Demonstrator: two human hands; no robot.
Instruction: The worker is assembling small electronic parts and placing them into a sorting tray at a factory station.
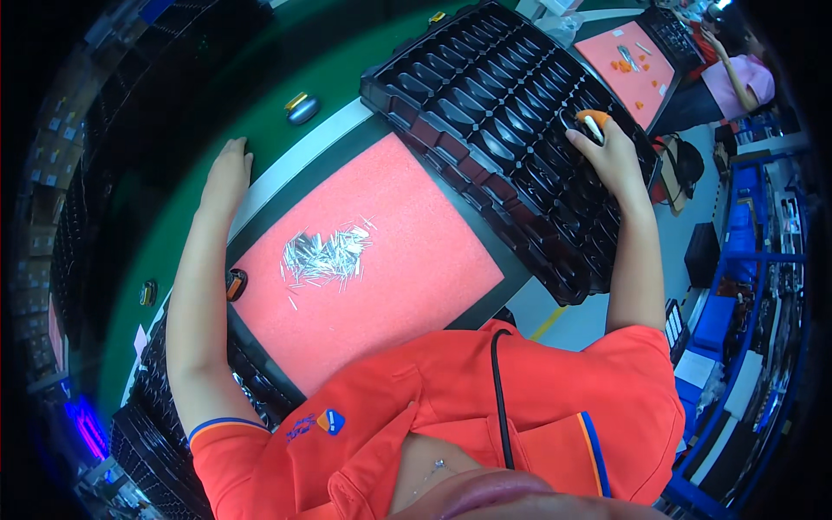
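At the left, my left hand [229, 176] lies over the pale rail [299, 154] edging a green belt. Its fingers are stretched out with nothing visible in them. My right hand [614, 156] reaches over a black moulded tray [485, 91] with rows of pockets. Its thumb and fingers are curled together, with an orange cover at one fingertip and a small white piece beside it; what they grip is partly hidden among dark pockets. Between my arms, a pink foam mat [416, 251] carries a loose pile of thin silvery-white strips [325, 256].
A rounded grey device with a yellow top [302, 108] sits on the green belt [269, 95]. A dark and orange device [236, 284] touches the mat's left edge. More black trays [160, 451] are at lower left. Another person [737, 87] works beside a second pink mat [626, 74].
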